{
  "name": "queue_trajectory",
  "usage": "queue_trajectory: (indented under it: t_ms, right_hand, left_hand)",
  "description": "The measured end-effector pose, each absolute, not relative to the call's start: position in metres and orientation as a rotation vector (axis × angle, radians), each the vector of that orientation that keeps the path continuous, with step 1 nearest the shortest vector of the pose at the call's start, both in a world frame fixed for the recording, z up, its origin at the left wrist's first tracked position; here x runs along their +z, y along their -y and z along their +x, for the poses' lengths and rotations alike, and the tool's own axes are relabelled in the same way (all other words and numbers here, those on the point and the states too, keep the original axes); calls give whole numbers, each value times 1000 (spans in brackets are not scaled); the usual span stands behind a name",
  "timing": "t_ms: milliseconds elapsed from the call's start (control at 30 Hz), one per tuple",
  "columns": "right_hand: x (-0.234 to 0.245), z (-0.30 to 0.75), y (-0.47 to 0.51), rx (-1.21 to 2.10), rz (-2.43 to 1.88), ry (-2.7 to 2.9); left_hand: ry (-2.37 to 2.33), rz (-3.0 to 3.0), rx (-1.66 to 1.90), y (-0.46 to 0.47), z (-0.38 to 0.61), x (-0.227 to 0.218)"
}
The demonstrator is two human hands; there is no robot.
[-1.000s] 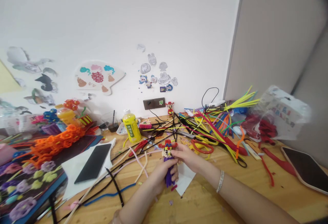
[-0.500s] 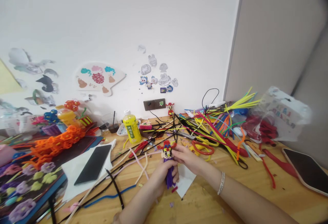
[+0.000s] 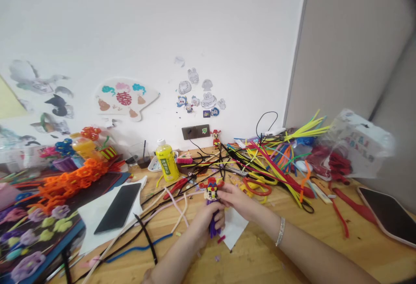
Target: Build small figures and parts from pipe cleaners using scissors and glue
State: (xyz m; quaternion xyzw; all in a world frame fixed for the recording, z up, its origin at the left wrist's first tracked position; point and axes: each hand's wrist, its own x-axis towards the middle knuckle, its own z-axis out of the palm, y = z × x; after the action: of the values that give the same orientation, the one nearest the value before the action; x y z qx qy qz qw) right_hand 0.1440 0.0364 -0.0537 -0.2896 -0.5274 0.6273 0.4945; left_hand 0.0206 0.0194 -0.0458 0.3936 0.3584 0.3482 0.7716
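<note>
A small pipe-cleaner doll [image 3: 212,194], with a red and blue hat, a cream face and a purple body, stands upright just above the table. My left hand [image 3: 208,220] is closed round the purple body, whose lower strands show beneath the fingers. From the right, the fingers of my right hand [image 3: 238,201] are closed against the side of the doll's head; their tips are partly hidden. Under the hands lies a white sheet of paper [image 3: 234,228], with a short dark pink scrap [image 3: 221,239] at its left edge.
Red-handled pliers [image 3: 176,188] and orange-handled scissors [image 3: 257,187] lie beyond the hands. A yellow drink bottle [image 3: 167,162] stands at the back. Loose pipe cleaners [image 3: 276,162] heap up on the right. Phones lie left [image 3: 118,208] and right [image 3: 390,214]. A similar doll [image 3: 215,138] stands by the wall.
The doll's head has tipped slightly, and the left fingers have shifted a little higher around its body. Everything else stays put.
</note>
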Motion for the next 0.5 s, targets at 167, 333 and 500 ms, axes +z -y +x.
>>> queue_trajectory:
  t_ms: [167,333,500]
  right_hand:
    - [-54,144,-36,1508,-675,1301]
    - [-56,145,-38,1506,-668,1303]
    - [-57,145,-39,1530,-647,1305]
  left_hand:
    - [-757,850,761,-20,20,-48]
    - [-734,856,772,-21,18,-49]
    - [-727,864,750,-20,17,-45]
